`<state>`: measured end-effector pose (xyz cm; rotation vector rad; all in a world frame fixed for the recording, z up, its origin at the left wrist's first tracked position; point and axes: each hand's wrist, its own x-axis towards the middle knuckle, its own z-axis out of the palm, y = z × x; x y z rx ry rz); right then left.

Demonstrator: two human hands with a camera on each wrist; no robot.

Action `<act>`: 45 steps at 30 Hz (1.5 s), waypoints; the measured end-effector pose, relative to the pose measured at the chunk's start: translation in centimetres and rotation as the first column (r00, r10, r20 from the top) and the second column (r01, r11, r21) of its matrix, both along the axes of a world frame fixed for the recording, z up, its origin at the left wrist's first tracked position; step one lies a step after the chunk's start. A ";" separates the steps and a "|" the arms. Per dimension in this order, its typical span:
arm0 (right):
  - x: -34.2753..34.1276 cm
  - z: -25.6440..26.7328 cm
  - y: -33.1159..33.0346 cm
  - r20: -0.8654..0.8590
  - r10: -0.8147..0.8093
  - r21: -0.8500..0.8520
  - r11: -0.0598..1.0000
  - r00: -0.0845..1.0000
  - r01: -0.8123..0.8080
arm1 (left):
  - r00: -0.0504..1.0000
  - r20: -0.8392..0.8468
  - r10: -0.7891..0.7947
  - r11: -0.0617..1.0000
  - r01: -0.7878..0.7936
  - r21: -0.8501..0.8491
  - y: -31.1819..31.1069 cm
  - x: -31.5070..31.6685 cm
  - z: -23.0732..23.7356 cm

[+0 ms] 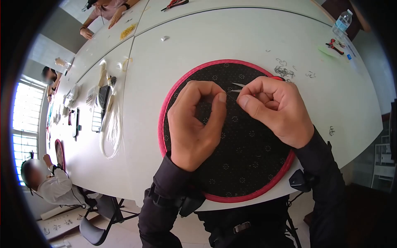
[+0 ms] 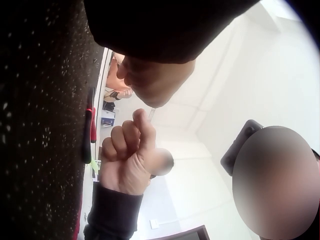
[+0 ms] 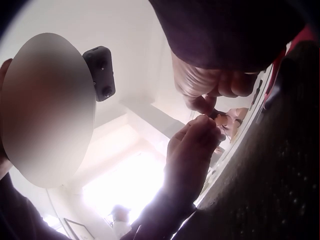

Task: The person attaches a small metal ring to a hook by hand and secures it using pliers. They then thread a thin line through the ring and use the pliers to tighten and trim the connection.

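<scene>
Above a round dark mat [image 1: 231,165] with a pink-red rim, my two hands face each other. My left hand [image 1: 186,134] pinches with thumb and index fingertip, the fingers arched. My right hand [image 1: 281,109] pinches the same way, its other fingers curled into the palm. A faint thin strand shows in the small gap between the fingertips; I cannot tell its kind. Behind the right hand lies a red-handled cutting tool, its pointed metal blades [image 1: 237,87] showing past the fingers. In the left wrist view its red and black handles [image 2: 90,132] lie on the mat.
Small dark wire-like pieces [image 1: 284,71] lie beyond the mat. Bundles of pale clear strands [image 1: 111,134] and a dark phone-like object [image 1: 76,123] lie left. A water bottle [image 1: 342,21] and red-handled pliers [image 1: 335,47] stand and lie far right. Other people sit around the table.
</scene>
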<state>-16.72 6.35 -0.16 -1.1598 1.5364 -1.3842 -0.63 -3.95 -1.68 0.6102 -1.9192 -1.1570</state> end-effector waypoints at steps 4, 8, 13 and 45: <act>0.9 0.6 0.2 -0.062 -0.021 -0.041 0.999 0.998 0.018 | 0.999 0.043 0.011 0.966 0.001 -0.260 -0.3 -0.2 -0.2; 0.1 0.3 0.0 -0.128 -0.058 -0.073 0.996 0.990 0.049 | 0.996 0.088 -0.009 0.941 0.039 -0.336 -0.2 -0.3 0.1; -0.3 -0.7 -0.5 -0.052 -0.133 -0.128 0.984 0.990 0.125 | 0.996 0.060 -0.060 0.970 0.073 -0.233 0.0 -0.2 0.2; 0.7 0.5 0.2 -0.263 0.023 -0.008 1.000 0.964 -0.026 | 0.994 0.108 0.032 0.970 -0.005 -0.241 -0.3 0.1 0.0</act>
